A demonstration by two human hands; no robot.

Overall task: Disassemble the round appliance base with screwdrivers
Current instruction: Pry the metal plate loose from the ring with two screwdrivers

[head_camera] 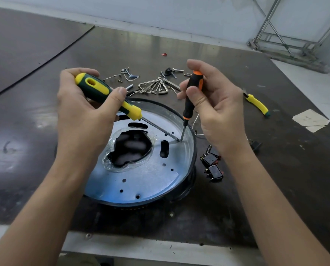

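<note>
Hands (83, 116) (218, 112) grip rubber-handled screwdrivers (97, 87) (194, 87); round perforated metal base (152, 179)

Even, cool overhead light, moderately bright, pale glare patches on the dark desk (285, 179) at 9 and 12 o'clock, bluish sheen on the round appliance base (150, 175), soft faint shadows, wide-angle bending towards the edges, centre sharp

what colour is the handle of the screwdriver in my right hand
Black with orange trim, in the head view.
</note>
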